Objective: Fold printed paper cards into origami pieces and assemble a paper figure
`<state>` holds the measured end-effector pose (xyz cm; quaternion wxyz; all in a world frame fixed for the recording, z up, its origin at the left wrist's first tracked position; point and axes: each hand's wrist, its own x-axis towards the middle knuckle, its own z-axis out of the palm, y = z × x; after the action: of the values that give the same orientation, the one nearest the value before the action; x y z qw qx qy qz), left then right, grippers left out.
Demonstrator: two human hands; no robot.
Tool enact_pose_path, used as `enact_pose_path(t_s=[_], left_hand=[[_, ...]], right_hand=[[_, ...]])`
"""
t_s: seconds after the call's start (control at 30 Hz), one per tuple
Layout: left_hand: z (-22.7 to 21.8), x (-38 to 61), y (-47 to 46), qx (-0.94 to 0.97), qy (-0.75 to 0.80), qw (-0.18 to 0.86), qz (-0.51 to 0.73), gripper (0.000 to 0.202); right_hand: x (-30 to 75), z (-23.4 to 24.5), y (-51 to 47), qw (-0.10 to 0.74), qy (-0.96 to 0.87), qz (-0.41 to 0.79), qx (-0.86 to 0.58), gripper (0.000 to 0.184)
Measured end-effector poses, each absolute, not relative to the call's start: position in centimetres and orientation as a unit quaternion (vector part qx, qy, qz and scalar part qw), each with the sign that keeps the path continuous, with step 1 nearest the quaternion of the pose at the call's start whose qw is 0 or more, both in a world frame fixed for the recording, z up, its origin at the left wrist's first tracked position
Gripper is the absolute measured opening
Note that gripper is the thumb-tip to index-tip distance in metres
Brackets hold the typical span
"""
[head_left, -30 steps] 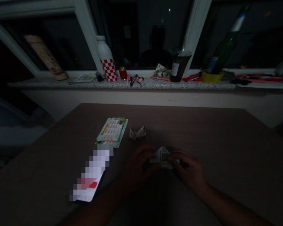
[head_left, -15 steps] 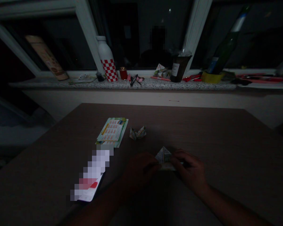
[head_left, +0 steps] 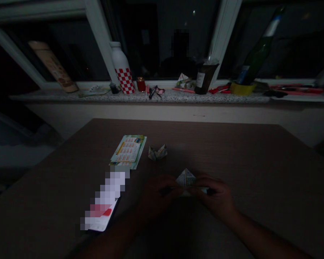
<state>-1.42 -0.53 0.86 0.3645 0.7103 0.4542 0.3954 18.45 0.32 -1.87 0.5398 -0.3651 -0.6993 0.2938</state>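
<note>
Between my two hands is a folded sheet of printed paper point(head_left: 186, 178), its pointed triangle upward and a pale flap along the lower edge. My left hand point(head_left: 160, 192) is closed on the paper's left side, thumb along the lower flap. On the right side my right hand point(head_left: 214, 192) pinches it, with its thumb near the middle of the flap. A finished-looking folded paper piece point(head_left: 157, 152) with two raised points stands just beyond my left hand. My fingertips partly cover the paper, and the dim light hides detail.
A stack of printed calendar cards point(head_left: 128, 151) lies left on the table point(head_left: 232, 151), with a lit phone point(head_left: 104, 216) nearer me. Along the windowsill point(head_left: 91, 96) stand a checkered bottle point(head_left: 125, 77), a dark cup point(head_left: 203, 77) and a green bottle point(head_left: 256, 54).
My right thumb has moved left toward the middle of the lower flap, and my left thumb now lies along it. The paper has shifted slightly left.
</note>
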Motion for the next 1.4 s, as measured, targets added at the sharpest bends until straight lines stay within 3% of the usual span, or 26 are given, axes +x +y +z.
enact_pose_path(t_s=[0.57, 1.4], left_hand=[[0.89, -1.23, -0.76, 0.681, 0.520, 0.351, 0.378, 0.017], [1.20, -1.21, -0.51, 0.719, 0.457, 0.403, 0.335, 0.018]], right_hand=[[18.18, -1.79, 0.04, 0.521, -0.652, 0.311, -0.454, 0.007], [18.03, -1.47, 0.22, 0.513, -0.680, 0.352, -0.388, 0.004]])
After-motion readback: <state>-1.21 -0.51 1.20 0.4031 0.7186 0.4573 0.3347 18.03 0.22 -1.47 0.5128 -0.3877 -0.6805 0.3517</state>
